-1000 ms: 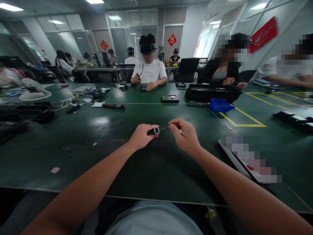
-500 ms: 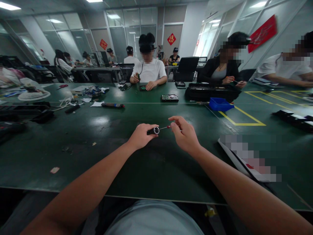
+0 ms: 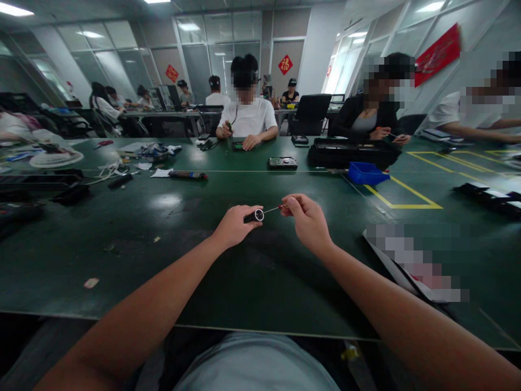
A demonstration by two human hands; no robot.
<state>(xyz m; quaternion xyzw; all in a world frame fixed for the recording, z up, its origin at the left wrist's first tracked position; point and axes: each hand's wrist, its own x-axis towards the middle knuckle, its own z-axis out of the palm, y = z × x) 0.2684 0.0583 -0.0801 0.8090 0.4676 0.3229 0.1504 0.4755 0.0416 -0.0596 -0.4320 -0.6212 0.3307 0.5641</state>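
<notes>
My left hand [image 3: 234,225] is closed round a small black cylinder with a silver ring at its end [image 3: 255,215], held just above the green table [image 3: 171,255]. My right hand [image 3: 307,220] pinches a thin screwdriver with a red handle [image 3: 277,208]. Its metal tip meets the cylinder's ringed end. Both forearms stretch out from the bottom of the view.
A blue bin [image 3: 365,174], a long black case [image 3: 352,153] and a circuit board [image 3: 282,163] lie beyond my hands. A pen-like tool [image 3: 188,175], cables and papers sit at the left. A flat blurred item [image 3: 415,263] lies at my right. Several people work across the table.
My right hand has shifted slightly and turned the screwdriver handle between its fingers; the left hand and cylinder stay almost where they were.
</notes>
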